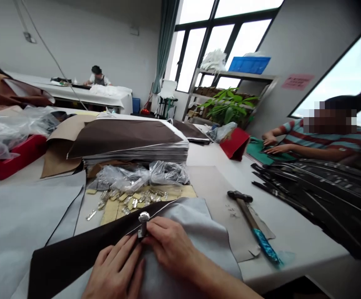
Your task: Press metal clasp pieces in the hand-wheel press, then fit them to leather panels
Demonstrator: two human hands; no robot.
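Observation:
A sheet of dark brown material [83, 245] with a pale grey-white underside [186, 216] is partly folded over in front of me. My right hand [170, 245] is closed around a short metal punch [143, 220] with a shiny, flattened head, held upright on the sheet. My left hand [118, 265] lies on the material with fingers stretched out, the fingertips close to the foot of the punch. What lies under the punch is hidden by my fingers. Small silver metal fittings [135, 202] are scattered on yellowish pads [114, 214] just beyond.
A hammer [249, 216] with a blue-wrapped grip lies at right on cardboard [211, 182]. Behind the fittings are plastic bags [124, 176] and a stack of sheets [133, 141]. A red bin [15, 158] stands left. Dark strips [308, 187] lie right, near a co-worker's hands [275, 145].

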